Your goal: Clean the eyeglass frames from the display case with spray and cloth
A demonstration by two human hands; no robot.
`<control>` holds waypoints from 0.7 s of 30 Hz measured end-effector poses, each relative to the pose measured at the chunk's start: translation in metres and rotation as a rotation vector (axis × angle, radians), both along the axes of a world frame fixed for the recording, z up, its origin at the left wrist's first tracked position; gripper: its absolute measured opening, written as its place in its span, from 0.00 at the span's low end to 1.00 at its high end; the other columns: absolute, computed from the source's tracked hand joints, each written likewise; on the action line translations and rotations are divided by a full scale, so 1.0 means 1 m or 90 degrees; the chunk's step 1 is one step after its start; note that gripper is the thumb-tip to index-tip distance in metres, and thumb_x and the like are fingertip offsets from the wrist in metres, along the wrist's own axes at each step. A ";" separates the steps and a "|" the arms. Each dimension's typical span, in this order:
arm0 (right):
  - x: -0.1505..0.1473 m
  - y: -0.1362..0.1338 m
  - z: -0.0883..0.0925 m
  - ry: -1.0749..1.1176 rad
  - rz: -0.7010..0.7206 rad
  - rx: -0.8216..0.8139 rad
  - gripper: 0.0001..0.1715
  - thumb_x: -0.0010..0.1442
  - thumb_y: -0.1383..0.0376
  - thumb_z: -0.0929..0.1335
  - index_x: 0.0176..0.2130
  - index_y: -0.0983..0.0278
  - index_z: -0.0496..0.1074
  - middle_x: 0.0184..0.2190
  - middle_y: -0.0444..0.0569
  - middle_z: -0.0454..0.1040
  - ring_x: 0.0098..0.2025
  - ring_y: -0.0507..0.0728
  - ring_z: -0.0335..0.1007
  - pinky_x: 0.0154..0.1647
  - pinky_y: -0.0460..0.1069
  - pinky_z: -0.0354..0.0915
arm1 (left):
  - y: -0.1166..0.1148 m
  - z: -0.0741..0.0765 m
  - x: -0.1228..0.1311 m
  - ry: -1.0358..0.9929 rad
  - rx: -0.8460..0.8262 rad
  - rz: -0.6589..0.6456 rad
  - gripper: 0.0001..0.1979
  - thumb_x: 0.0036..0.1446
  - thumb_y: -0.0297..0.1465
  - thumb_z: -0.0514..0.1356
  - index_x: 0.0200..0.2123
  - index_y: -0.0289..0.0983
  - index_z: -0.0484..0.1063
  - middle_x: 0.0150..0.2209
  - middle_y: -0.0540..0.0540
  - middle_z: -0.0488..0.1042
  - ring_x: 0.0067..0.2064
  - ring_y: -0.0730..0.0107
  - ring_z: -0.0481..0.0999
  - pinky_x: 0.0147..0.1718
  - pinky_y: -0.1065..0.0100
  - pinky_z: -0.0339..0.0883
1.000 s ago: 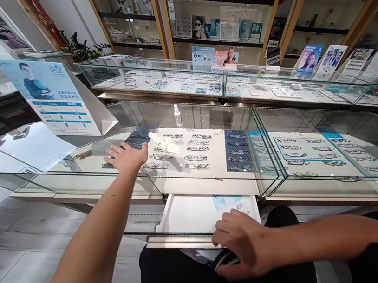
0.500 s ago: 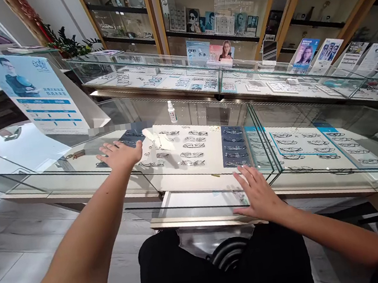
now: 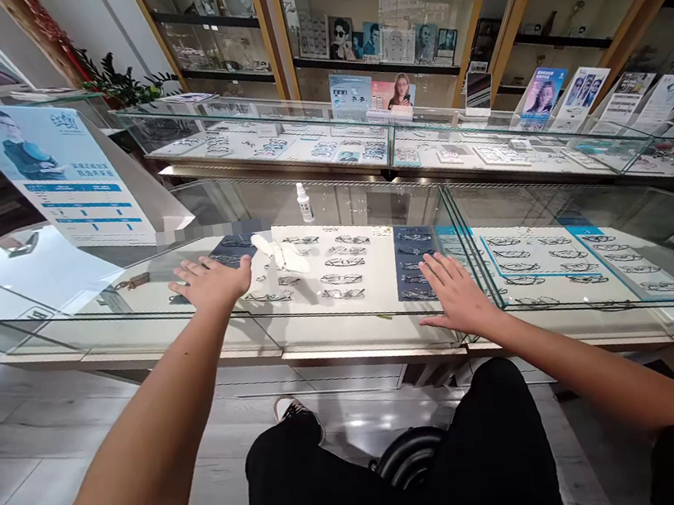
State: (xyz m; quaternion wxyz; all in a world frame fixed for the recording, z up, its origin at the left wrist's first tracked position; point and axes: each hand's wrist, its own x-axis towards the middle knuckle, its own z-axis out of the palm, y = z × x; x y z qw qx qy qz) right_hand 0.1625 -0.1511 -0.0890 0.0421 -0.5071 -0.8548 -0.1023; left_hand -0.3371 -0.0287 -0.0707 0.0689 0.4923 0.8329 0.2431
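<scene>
My left hand (image 3: 211, 281) lies flat and open on the glass top of a display counter (image 3: 135, 335), fingers spread, holding nothing. My right hand (image 3: 456, 292) rests open on the same glass near its front edge, fingers stretched out. Under the glass are rows of eyeglass frames (image 3: 339, 265) on a white tray, and more on a dark blue mat (image 3: 414, 262) just beyond my right hand. A white cloth (image 3: 279, 252) and a small spray bottle (image 3: 303, 203) sit on the glass past my left hand. The counter's drawer front (image 3: 352, 356) is flush.
A standing poster board (image 3: 60, 178) is on the counter at left, a small key-like object (image 3: 132, 281) beside it. A second glass counter (image 3: 423, 152) with leaflets and wall shelves stand behind. My black-trousered legs and a round stool (image 3: 407, 456) are below.
The white drawer under the counter went from pulled out to pushed in. My right hand rose from the drawer's edge onto the glass top. My left hand stayed flat on the glass.
</scene>
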 end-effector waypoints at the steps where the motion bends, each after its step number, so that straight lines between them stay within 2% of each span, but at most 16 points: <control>1: -0.001 0.001 0.000 -0.002 0.003 -0.006 0.68 0.69 0.34 0.69 0.83 0.76 0.49 0.85 0.70 0.48 0.86 0.79 0.42 0.87 0.73 0.43 | 0.000 0.000 0.000 -0.001 -0.001 0.002 0.60 0.73 0.56 0.58 0.77 0.04 0.41 0.81 0.07 0.36 0.83 0.17 0.32 0.74 0.21 0.26; 7: -0.006 -0.001 -0.001 0.041 -0.022 -0.097 0.57 0.73 0.40 0.68 0.82 0.72 0.53 0.84 0.68 0.53 0.85 0.75 0.50 0.84 0.70 0.55 | -0.002 0.002 0.005 0.008 -0.016 0.008 0.59 0.74 0.56 0.57 0.77 0.05 0.42 0.81 0.08 0.36 0.83 0.18 0.33 0.76 0.25 0.26; 11: -0.009 -0.002 0.005 0.052 -0.033 -0.119 0.57 0.73 0.41 0.69 0.82 0.71 0.53 0.84 0.66 0.52 0.85 0.75 0.49 0.84 0.70 0.55 | -0.007 0.014 0.011 0.025 -0.031 0.012 0.53 0.76 0.53 0.54 0.78 0.07 0.45 0.82 0.10 0.39 0.84 0.22 0.37 0.78 0.29 0.30; 13: -0.009 -0.002 0.006 0.055 -0.034 -0.127 0.57 0.73 0.41 0.68 0.83 0.70 0.53 0.85 0.66 0.51 0.85 0.76 0.48 0.84 0.71 0.53 | -0.022 0.022 0.014 0.031 -0.049 0.003 0.49 0.77 0.49 0.53 0.77 0.07 0.50 0.81 0.12 0.45 0.83 0.24 0.44 0.77 0.29 0.36; 15: -0.007 0.001 0.005 0.055 -0.021 -0.143 0.58 0.73 0.40 0.68 0.83 0.71 0.51 0.85 0.67 0.48 0.86 0.76 0.46 0.85 0.71 0.52 | -0.054 0.020 0.025 0.026 -0.057 -0.013 0.43 0.76 0.47 0.55 0.72 0.10 0.62 0.78 0.15 0.57 0.80 0.24 0.54 0.76 0.28 0.44; 16: -0.005 0.002 0.005 0.055 -0.006 -0.153 0.58 0.73 0.40 0.68 0.83 0.71 0.50 0.86 0.68 0.47 0.86 0.76 0.44 0.85 0.71 0.51 | -0.077 0.012 0.035 0.011 -0.032 -0.009 0.38 0.74 0.46 0.56 0.66 0.15 0.72 0.73 0.19 0.68 0.77 0.26 0.61 0.75 0.28 0.46; 17: -0.002 0.004 0.005 0.055 0.015 -0.165 0.59 0.74 0.40 0.67 0.83 0.71 0.49 0.86 0.68 0.45 0.87 0.76 0.42 0.85 0.71 0.51 | -0.103 -0.002 0.051 -0.005 0.027 -0.017 0.34 0.74 0.48 0.55 0.63 0.22 0.76 0.69 0.26 0.74 0.76 0.28 0.64 0.75 0.29 0.49; 18: 0.001 0.007 0.005 0.055 0.039 -0.177 0.59 0.74 0.39 0.66 0.84 0.72 0.48 0.86 0.69 0.44 0.87 0.76 0.40 0.86 0.71 0.50 | -0.131 -0.021 0.071 -0.028 0.080 -0.027 0.30 0.75 0.48 0.53 0.60 0.30 0.79 0.63 0.32 0.79 0.73 0.33 0.68 0.75 0.32 0.53; 19: 0.003 0.010 0.006 0.055 0.064 -0.189 0.60 0.74 0.38 0.66 0.84 0.72 0.47 0.86 0.69 0.43 0.88 0.76 0.38 0.86 0.71 0.49 | -0.160 -0.046 0.096 -0.054 0.107 -0.059 0.26 0.75 0.48 0.51 0.55 0.37 0.81 0.56 0.35 0.81 0.68 0.37 0.73 0.72 0.36 0.60; 20: 0.005 0.014 0.007 0.054 0.086 -0.201 0.61 0.73 0.37 0.65 0.84 0.71 0.46 0.86 0.69 0.42 0.88 0.77 0.36 0.86 0.72 0.48 | -0.187 -0.076 0.125 -0.086 0.094 -0.136 0.24 0.74 0.48 0.50 0.50 0.42 0.82 0.49 0.37 0.81 0.61 0.39 0.78 0.68 0.40 0.67; 21: 0.005 0.018 0.010 0.052 0.104 -0.213 0.64 0.72 0.35 0.65 0.84 0.71 0.45 0.86 0.70 0.41 0.88 0.78 0.35 0.86 0.72 0.48 | -0.210 -0.109 0.155 -0.127 0.036 -0.253 0.21 0.72 0.47 0.52 0.46 0.46 0.83 0.44 0.38 0.81 0.55 0.41 0.80 0.62 0.42 0.73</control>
